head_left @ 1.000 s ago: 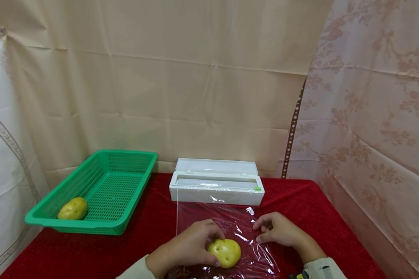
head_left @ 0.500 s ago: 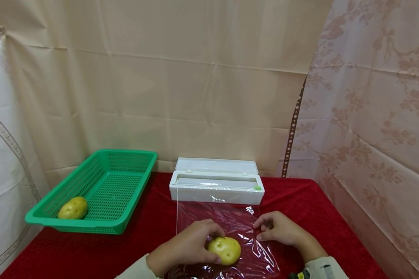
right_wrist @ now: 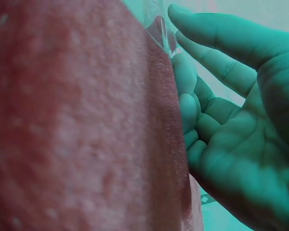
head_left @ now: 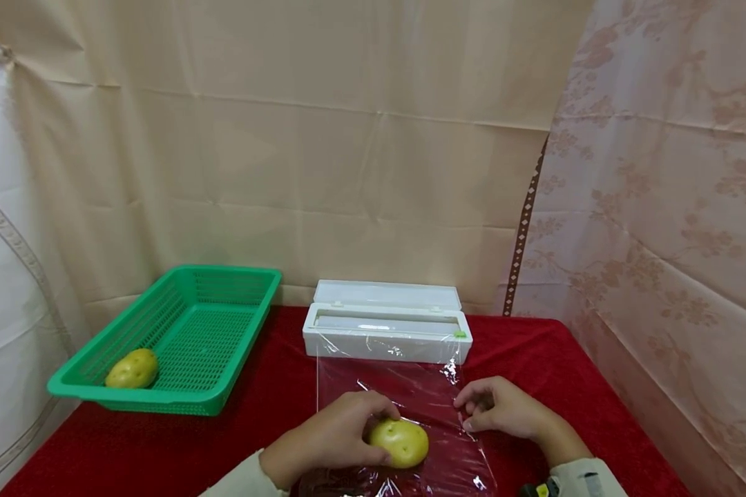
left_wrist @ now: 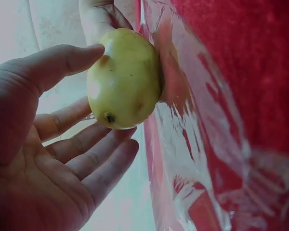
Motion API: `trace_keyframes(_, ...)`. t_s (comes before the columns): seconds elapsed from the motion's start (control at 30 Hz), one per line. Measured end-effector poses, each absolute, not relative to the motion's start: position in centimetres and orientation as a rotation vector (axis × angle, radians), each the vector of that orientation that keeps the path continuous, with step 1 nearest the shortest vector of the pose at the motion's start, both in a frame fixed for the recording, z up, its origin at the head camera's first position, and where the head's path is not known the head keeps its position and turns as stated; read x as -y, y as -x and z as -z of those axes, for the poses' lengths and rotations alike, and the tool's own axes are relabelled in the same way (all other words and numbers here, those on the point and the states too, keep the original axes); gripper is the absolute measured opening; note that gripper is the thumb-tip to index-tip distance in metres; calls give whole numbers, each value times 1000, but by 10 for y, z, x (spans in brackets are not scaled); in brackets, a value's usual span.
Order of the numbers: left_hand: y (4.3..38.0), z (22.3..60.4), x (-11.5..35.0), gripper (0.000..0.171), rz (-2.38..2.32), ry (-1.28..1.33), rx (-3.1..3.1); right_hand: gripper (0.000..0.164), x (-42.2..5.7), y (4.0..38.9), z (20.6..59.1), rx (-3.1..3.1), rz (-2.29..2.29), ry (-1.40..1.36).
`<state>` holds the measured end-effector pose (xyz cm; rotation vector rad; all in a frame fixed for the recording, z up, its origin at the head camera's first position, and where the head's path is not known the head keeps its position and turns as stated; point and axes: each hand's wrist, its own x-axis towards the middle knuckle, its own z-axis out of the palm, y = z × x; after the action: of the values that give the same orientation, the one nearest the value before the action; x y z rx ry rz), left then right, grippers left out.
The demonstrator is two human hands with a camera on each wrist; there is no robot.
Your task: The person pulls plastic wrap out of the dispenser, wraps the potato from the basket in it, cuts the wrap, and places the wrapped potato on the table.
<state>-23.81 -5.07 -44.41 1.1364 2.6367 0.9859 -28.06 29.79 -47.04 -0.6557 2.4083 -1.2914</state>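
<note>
Head view, and we're over a red, velvety cloth (head_left: pixel 224 445), beige curtain (head_left: pixel 286 172) behind, flower-patterned fabric (head_left: pixel 671 207) at right. Clear film (head_left: pixel 373 376), glossy and wrinkled, runs from the white box (head_left: pixel 385 315), its lid up, across the cloth. On that film, a smooth, rounded potato (head_left: pixel 399 443), gripped between thumb and fingers of the left hand (head_left: pixel 342 435)! Right hand (head_left: pixel 503 411) at the film's edge: thumb and forefinger apart, others curled; contact with the film, I can't tell. Far left, a second potato (head_left: pixel 132 368) in the perforated green basket (head_left: pixel 186 398). Left wrist view adds a dark dimple on the gripped potato; right wrist view, the right palm, tinted green.
</note>
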Motion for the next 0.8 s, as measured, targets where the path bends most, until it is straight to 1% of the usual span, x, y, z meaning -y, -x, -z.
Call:
trace_keyframes(0.13, 240, 443, 52, 50, -917, -1201, -2680, 28, -302, 280, 464, -2425, 1278, 687)
trace_keyframes(0.3, 239, 442, 65, 59, -786, -1134, -2754, 26, -302, 276, 447, -2466, 1150, 644)
trace_keyframes(0.4, 233, 439, 79, 53, -715, -1105, -2794, 23, -296, 266, 435, -2472, 1076, 629)
trace_keyframes(0.53, 223, 436, 99, 37, -624, -1143, -2788, 21, -286, 251, 426, -2475, 987, 744)
trace_keyframes(0.6, 218, 436, 106, 32, -568, -1154, -2759, 21, -282, 242, 428, -2472, 945, 824)
trace_keyframes(0.63, 216, 437, 109, 32, -546, -1146, -2741, 22, -281, 238, 430, -2467, 929, 862)
trace_keyframes(0.7, 214, 439, 116, 36, -496, -1133, -2727, 24, -280, 230, 435, -2456, 894, 935)
trace_keyframes(0.8, 212, 443, 125, 40, -438, -1117, -2722, 26, -280, 221, 441, -2417, 882, 924)
